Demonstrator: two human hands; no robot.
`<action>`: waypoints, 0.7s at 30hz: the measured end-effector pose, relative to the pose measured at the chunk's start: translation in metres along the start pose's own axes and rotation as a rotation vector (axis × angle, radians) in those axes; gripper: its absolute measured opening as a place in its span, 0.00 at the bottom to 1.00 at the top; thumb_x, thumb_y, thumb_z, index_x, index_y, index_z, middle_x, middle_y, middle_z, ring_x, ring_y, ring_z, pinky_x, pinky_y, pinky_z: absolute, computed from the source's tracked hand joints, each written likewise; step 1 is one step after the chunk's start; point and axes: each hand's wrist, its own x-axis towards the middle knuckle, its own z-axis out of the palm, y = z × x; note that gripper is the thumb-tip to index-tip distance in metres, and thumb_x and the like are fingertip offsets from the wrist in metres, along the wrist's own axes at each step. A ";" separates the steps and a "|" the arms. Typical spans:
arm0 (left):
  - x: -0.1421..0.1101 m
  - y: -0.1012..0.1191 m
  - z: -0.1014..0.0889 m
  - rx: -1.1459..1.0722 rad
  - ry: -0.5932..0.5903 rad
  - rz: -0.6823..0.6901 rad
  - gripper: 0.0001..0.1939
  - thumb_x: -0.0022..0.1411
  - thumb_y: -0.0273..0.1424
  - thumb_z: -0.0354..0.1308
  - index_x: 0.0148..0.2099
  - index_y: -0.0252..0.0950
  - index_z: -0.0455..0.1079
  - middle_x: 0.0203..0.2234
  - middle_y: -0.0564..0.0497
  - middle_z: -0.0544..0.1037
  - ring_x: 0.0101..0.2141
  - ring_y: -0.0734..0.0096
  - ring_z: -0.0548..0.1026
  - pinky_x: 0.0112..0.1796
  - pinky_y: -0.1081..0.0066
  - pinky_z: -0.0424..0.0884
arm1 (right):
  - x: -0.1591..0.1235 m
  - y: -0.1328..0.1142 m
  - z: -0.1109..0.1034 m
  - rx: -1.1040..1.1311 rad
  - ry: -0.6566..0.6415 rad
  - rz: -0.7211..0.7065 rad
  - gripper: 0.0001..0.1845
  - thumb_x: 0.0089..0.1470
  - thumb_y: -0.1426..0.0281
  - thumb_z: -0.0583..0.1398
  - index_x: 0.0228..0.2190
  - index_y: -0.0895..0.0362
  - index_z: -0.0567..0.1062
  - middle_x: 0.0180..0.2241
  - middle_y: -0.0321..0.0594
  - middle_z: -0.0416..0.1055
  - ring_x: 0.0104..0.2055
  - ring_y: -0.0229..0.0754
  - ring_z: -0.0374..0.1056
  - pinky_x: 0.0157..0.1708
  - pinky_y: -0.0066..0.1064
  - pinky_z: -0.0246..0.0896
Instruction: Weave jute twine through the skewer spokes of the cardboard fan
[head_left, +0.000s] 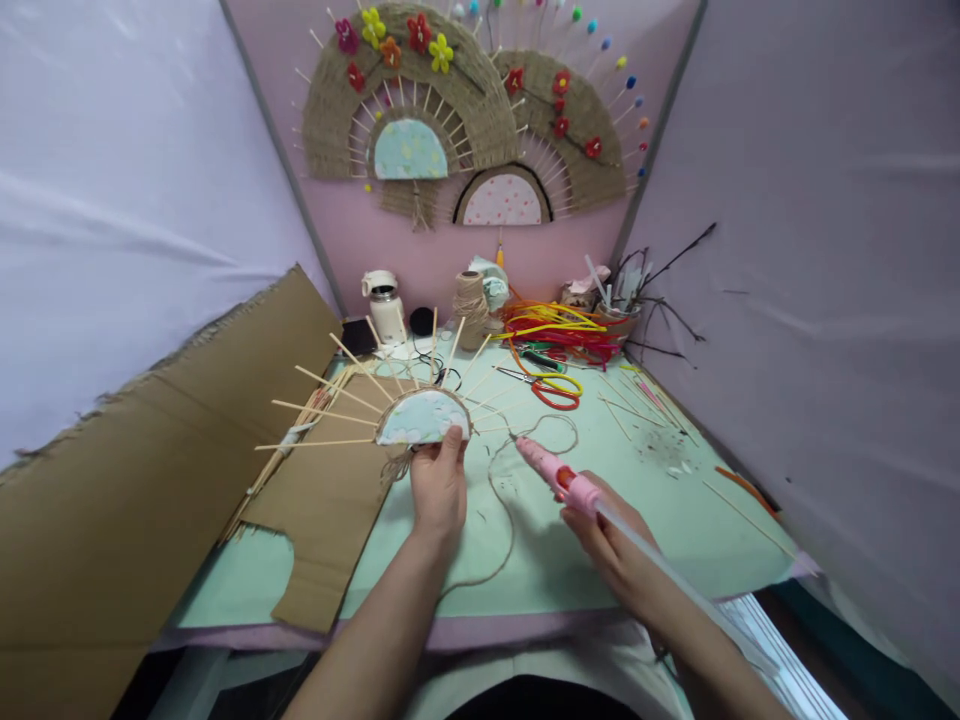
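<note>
My left hand (441, 492) grips the lower edge of a fan frame (420, 420), thumb on its pale blue half-round front. Thin wooden sticks spread outward from the curved rim of the half-round, and some twine dangles below. In my right hand (611, 530) is a pink hot glue gun (551, 468), its nozzle aimed toward the fan's right side but apart from the half-round. A long translucent glue stick runs out of its back end. A loose strand of twine (513, 520) curves over the green tabletop between my hands.
Cardboard (322, 500) lies at left, with a tall cardboard sheet (150, 480) leaning there. Behind are scissors (555, 388), a twine spool (470, 310), a cream bottle (386, 312), coloured pipe cleaners (562, 325) and a pot with twigs (619, 320). Finished fans (322, 120) hang on the back wall.
</note>
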 end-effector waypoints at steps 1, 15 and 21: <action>0.000 0.001 0.000 -0.007 -0.003 -0.002 0.17 0.43 0.34 0.74 0.36 0.37 0.75 0.35 0.52 0.80 0.39 0.71 0.77 0.45 0.70 0.70 | 0.002 0.007 -0.009 -0.053 0.010 0.009 0.15 0.61 0.57 0.54 0.34 0.53 0.74 0.30 0.39 0.72 0.30 0.42 0.67 0.32 0.31 0.63; -0.001 -0.001 -0.001 -0.015 -0.057 -0.099 0.16 0.46 0.34 0.73 0.36 0.37 0.74 0.36 0.52 0.79 0.37 0.74 0.76 0.42 0.71 0.70 | 0.057 0.140 -0.083 -0.985 0.106 0.298 0.19 0.57 0.60 0.58 0.40 0.63 0.78 0.44 0.65 0.72 0.43 0.63 0.66 0.37 0.47 0.60; -0.003 0.002 0.000 -0.044 -0.063 -0.116 0.17 0.44 0.34 0.74 0.37 0.38 0.75 0.34 0.53 0.79 0.36 0.75 0.76 0.41 0.71 0.70 | 0.052 0.043 -0.014 -0.202 0.257 0.040 0.14 0.58 0.61 0.56 0.36 0.57 0.77 0.40 0.50 0.76 0.43 0.51 0.69 0.45 0.43 0.61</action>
